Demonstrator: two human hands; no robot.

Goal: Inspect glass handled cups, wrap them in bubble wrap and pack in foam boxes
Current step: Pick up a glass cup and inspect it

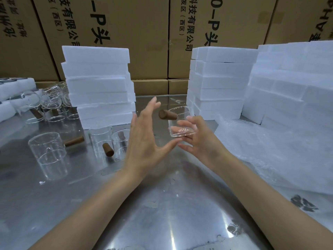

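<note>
Fingers [189, 121] of the right hand [200, 139] curl round a clear glass cup [181, 126], forming the grip: they wrap its smooth cylindrical wall from the right while the cup hangs tilted above the surface [162, 204], thick round base toward the camera. A stubby brown wooden handle [168, 114] juts from the cup's upper left side, pointing away from the grip.

Just left of the grip, the left hand [144, 141] is held flat and spread, fingers straight and pointing up and away, thumb reaching toward the cup's base; whether the thumb touches the glass cannot be told.

Farther left of the grip, three more glass cups with wooden handles stand on the surface: a large near one [47, 152] and two [100, 139] [119, 141] close together beside the left hand. Beyond them a cluster of further cups [48, 105] crowds the far left.

Behind the left hand rises a stack of white foam boxes [99, 83], blocky and grainy, slightly staggered. Behind and right of the grip stand more foam stacks [221, 80], taller and wider toward the right [292, 78]. Right of the grip, crinkled translucent bubble wrap [270, 152] lies in a loose heap.

The surface is dull reflective metal, scuffed and blotched. Brown cardboard cartons [147, 33] with black printed characters wall the back.
</note>
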